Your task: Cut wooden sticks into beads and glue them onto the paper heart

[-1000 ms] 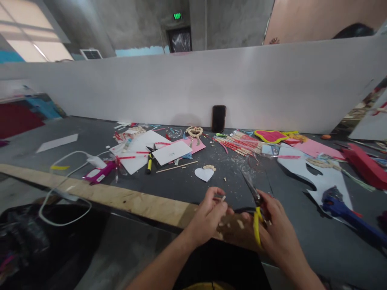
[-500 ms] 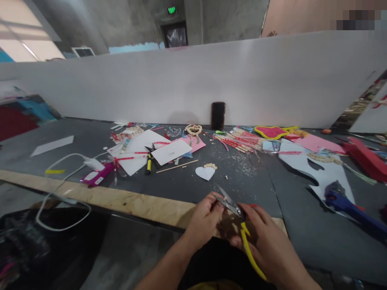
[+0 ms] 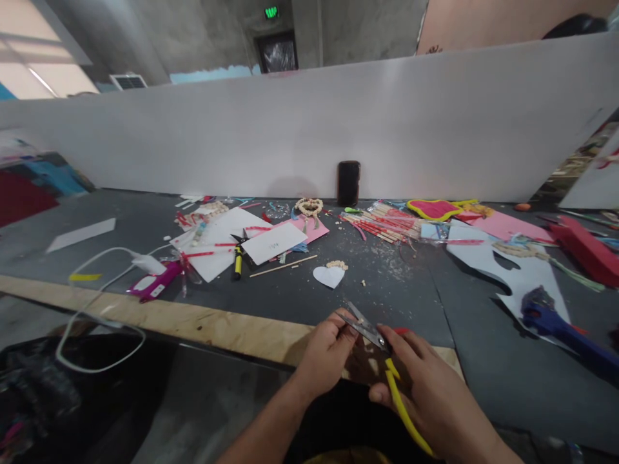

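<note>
My right hand [image 3: 418,380] grips scissors [image 3: 370,332] with yellow handles at the table's front edge. The blades point up and left, slightly parted. My left hand [image 3: 326,351] is pinched closed at the blades; whatever lies between its fingertips is too small to make out. Beyond the blades, a white paper heart [image 3: 329,277] lies flat on the dark table, with a short row of pale beige pieces [image 3: 337,264] along its upper right edge. One small pale bit [image 3: 363,282] sits to the right of the heart.
Black-and-yellow pliers [image 3: 237,261], white cards [image 3: 274,243] and a thin stick [image 3: 283,266] lie left of centre. A phone [image 3: 349,183] leans on the white partition [image 3: 232,138]. Red-and-cream sticks [image 3: 387,222] lie behind; a blue glue gun [image 3: 556,322] is at right, a white cable [image 3: 80,309] at left.
The view has shifted slightly. The scissor blades are a little closer together, and my right thumb has moved slightly away from the yellow handle.
</note>
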Action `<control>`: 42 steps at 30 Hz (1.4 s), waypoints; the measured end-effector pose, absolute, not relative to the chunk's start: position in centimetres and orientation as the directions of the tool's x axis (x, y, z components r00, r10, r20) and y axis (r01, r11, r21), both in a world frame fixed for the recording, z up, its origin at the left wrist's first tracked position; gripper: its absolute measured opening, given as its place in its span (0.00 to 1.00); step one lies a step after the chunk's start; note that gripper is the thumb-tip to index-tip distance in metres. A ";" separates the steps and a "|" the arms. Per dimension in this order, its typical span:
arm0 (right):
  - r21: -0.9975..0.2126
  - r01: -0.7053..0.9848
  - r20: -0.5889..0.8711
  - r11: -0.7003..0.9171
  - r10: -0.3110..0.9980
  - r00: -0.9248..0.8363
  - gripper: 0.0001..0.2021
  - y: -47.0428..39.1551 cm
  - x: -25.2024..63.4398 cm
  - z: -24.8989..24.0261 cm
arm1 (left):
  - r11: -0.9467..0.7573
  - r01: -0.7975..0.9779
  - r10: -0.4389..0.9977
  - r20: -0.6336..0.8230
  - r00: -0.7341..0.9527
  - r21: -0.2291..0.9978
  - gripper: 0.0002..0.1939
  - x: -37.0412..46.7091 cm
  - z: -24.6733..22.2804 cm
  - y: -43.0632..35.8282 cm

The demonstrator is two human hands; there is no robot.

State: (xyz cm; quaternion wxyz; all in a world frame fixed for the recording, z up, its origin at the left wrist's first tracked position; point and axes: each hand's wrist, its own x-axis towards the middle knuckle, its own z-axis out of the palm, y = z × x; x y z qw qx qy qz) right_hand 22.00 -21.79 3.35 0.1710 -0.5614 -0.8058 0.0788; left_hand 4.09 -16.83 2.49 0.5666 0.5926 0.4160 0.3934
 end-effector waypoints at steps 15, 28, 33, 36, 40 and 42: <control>-0.095 0.897 0.321 0.432 0.866 -0.383 0.21 -21.4 22.0 3.5 | -0.063 0.100 0.953 0.031 0.300 0.993 0.11 4.7 3.2 -17.0; -0.225 0.911 0.245 0.345 0.925 -0.290 0.29 -21.9 22.1 3.8 | -0.008 0.000 0.981 0.008 0.194 1.000 0.06 5.5 3.3 -17.1; -0.213 0.903 0.276 0.373 0.909 -0.311 0.36 -21.9 22.2 4.3 | 0.083 -0.037 0.973 -0.073 0.220 0.996 0.02 5.8 3.3 -17.3; -0.194 0.904 0.308 0.380 0.899 -0.312 0.32 -21.9 22.0 4.2 | 0.109 -0.075 0.954 -0.083 0.288 0.991 0.04 5.6 3.8 -17.1; -0.161 0.911 0.349 0.380 0.885 -0.308 0.28 -21.9 21.6 3.8 | 0.134 -0.081 0.937 -0.100 0.335 0.988 0.04 5.4 4.4 -16.9; -0.143 0.914 0.360 0.381 0.880 -0.310 0.24 -21.8 21.6 3.7 | 0.122 -0.070 0.941 -0.093 0.324 0.990 0.03 5.4 4.5 -16.9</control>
